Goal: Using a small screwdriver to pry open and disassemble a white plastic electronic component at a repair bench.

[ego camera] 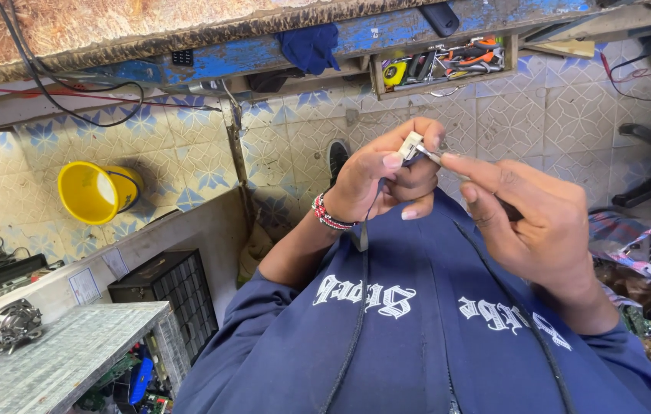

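We see a yellow bucket (95,192) on the tiled floor at left. Our left hand (375,180) pinches a small white connector (411,144) above our lap, its black cable (361,253) hanging down; our right hand (529,222) grips a thin metal tool (433,156) touching it.

Yellow bucket (95,192) on patterned tile floor (571,115); blue bench (387,34) with tool tray (444,65); metal part (11,323) lower left.

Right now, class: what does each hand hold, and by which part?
Left hand pinches a small pale plug by its body; right hand grips a thin metal tool by its handle.
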